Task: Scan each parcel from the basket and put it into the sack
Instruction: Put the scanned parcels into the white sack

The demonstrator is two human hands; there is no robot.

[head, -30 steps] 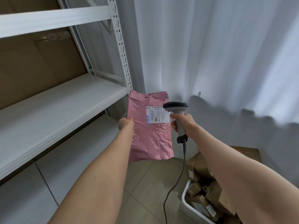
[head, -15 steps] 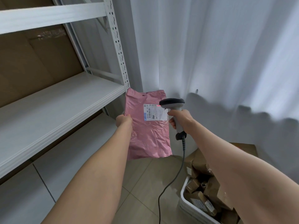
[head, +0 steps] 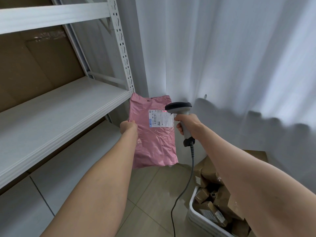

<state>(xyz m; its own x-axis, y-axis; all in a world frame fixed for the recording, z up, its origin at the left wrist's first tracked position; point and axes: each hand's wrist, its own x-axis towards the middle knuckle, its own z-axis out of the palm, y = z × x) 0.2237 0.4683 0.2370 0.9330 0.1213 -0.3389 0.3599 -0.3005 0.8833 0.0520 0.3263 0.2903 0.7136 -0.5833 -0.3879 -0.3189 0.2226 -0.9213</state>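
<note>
Parcel, pink and crinkly, is hanging in the air in front of the person, above the floor and just past the corner of a white shelf. The left hand is holding it by its left edge, and the grip of that hand is clamped on the thin plastic, with the fingers hiding behind the parcel. A white label is sitting on the top right part of the parcel and facing the person. The right hand is holding a gray scanner by its handle, and its grip is wrapped tight around that handle. The dark head of the scanner is pointing at the label from just beside it, and it is covering the label's right edge. A small red light is glowing on the top of the label, next to the scanner head. A gray cable is hanging down from the bottom of the handle toward the floor. Down at the lower right, a white basket is sitting on the floor, and brown boxes are piling up inside it. The right arm is hiding part of the basket. A white curtain is hanging behind everything.
</note>
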